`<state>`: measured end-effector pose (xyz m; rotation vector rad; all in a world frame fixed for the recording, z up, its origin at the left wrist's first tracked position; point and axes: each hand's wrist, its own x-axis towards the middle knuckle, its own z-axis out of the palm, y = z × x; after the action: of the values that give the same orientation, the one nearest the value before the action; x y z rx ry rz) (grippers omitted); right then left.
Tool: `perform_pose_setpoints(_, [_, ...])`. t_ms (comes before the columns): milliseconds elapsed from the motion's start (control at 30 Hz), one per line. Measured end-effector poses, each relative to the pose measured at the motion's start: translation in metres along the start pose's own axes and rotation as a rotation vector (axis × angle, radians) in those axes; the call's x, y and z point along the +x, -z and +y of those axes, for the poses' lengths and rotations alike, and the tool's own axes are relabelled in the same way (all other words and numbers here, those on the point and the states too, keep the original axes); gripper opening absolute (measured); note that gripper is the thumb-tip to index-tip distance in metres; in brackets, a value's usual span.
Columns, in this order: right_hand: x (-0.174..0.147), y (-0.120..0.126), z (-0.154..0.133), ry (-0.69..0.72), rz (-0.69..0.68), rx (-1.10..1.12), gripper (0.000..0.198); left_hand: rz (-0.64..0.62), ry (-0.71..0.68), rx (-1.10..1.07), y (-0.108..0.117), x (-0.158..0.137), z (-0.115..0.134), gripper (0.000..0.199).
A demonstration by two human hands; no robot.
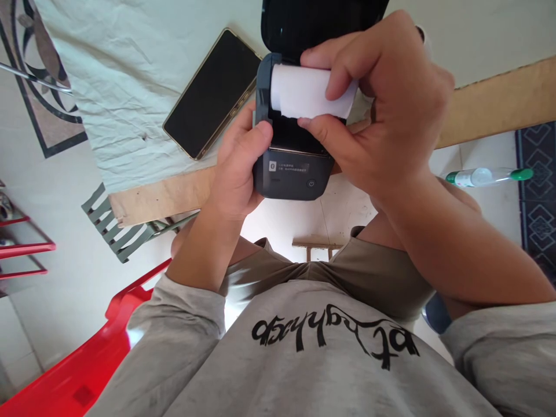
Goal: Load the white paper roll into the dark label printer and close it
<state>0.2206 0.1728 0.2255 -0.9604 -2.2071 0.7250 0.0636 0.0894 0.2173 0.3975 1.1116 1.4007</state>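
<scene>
A dark grey label printer with its black lid swung up is held over the table's near edge. My left hand grips its left side, with the thumb on the rim of the paper bay. Inside the upper part of the bay sits a white paper roll. My right hand pinches the roll at its right side, thumb at the paper's lower edge and fingers over the top. The roll's right end is partly covered by those fingers.
A black smartphone lies on the pale tablecloth, left of the printer. The table's wooden edge runs across in front of me. On the floor are a green-capped plastic bottle, a green folding stool and a red chair.
</scene>
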Motion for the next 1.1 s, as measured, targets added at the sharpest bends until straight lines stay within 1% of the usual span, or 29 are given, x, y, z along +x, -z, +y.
perform_pose_setpoints(133, [-0.001, -0.003, 0.001, 0.029, 0.053, 0.036, 0.030, -0.060, 0.028, -0.042, 0.002, 0.001, -0.001, 0.022])
perform_pose_setpoints(300, [-0.002, -0.005, -0.003, -0.005, 0.058, 0.043, 0.023, 0.011, -0.011, -0.027, -0.001, -0.001, -0.001, 0.022])
perform_pose_setpoints(467, [-0.001, -0.005, -0.006, -0.018, 0.063, 0.109, 0.021, -0.009, 0.042, 0.012, 0.001, -0.002, 0.003, 0.030])
perform_pose_setpoints(533, [-0.001, -0.006, -0.003, 0.007, 0.059, 0.120, 0.021, -0.027, 0.031, 0.009, 0.004, -0.002, 0.002, 0.031])
perform_pose_setpoints(633, [-0.002, -0.009, 0.004, 0.104, 0.076, 0.087, 0.022, -0.062, 0.013, 0.020, 0.008, 0.000, -0.001, 0.031])
perform_pose_setpoints(700, [-0.002, -0.011, 0.008, 0.153, 0.094, 0.061, 0.022, -0.059, -0.001, 0.021, 0.008, 0.001, -0.003, 0.028])
perform_pose_setpoints(867, [-0.002, -0.013, 0.011, 0.173, 0.073, 0.018, 0.027, -0.070, -0.010, 0.010, 0.005, 0.001, -0.004, 0.026])
perform_pose_setpoints(1000, [-0.002, -0.011, 0.008, 0.137, 0.117, -0.012, 0.023, -0.079, 0.001, 0.015, 0.008, 0.002, -0.005, 0.032])
perform_pose_setpoints(1033, [-0.002, -0.011, 0.008, 0.128, 0.127, 0.016, 0.023, -0.086, 0.006, 0.015, 0.010, 0.003, -0.006, 0.033])
perform_pose_setpoints(1100, [-0.001, -0.011, 0.009, 0.136, 0.144, 0.153, 0.024, -0.104, 0.005, 0.012, 0.012, 0.003, -0.007, 0.034])
